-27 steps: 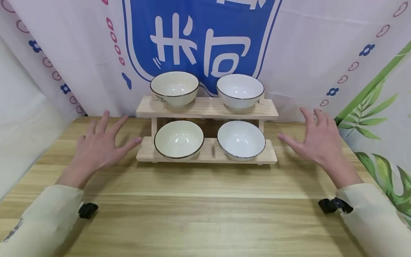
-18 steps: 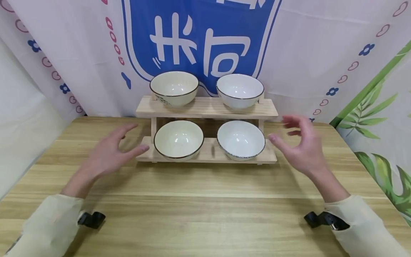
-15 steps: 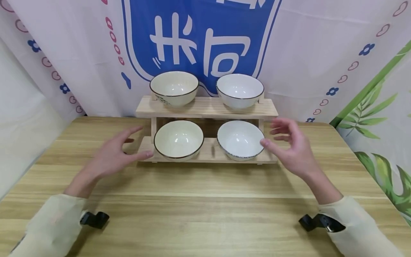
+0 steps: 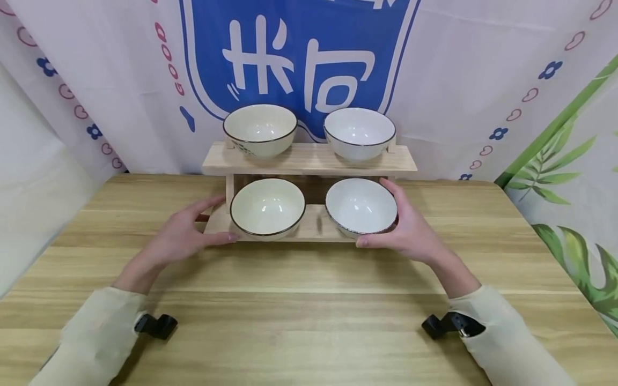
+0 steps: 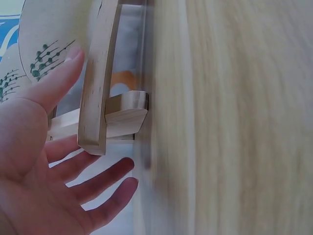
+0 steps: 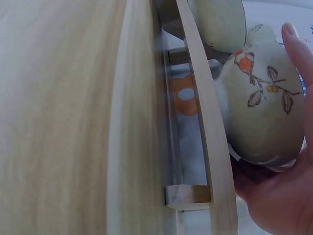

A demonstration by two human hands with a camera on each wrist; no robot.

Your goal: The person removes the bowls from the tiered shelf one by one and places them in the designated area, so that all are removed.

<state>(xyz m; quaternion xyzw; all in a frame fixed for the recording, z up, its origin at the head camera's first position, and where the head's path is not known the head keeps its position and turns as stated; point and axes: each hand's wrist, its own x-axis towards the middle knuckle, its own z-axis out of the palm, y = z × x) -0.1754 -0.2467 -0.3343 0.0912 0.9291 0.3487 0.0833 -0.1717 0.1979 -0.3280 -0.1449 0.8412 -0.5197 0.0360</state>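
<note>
Cupping the white, dark-rimmed ceramic bowl (image 4: 361, 206) on the right part of the lower tier of the two-tier, pale wooden rack (image 4: 311, 160), the person's right hand (image 4: 410, 231) is partly closed, with the thumb at the bowl's front and a finger behind it. The bowl's outer wall bears a bird-and-branch pattern. The left hand (image 4: 177, 234) is loosely spread at the rack's left end and grips nothing; its thumb points toward the cream, dark-rimmed ceramic bowl (image 4: 267, 208) on the left part of the lower tier. Whether that thumb touches the bowl cannot be told. The upper tier of the rack carries a second cream bowl (image 4: 260, 130) at left and a second white bowl (image 4: 359, 133) at right. The rack stands on a wood-grain tabletop (image 4: 309, 311); behind the rack hangs a white cloth (image 4: 458, 80) with a blue panel (image 4: 299, 59).
</note>
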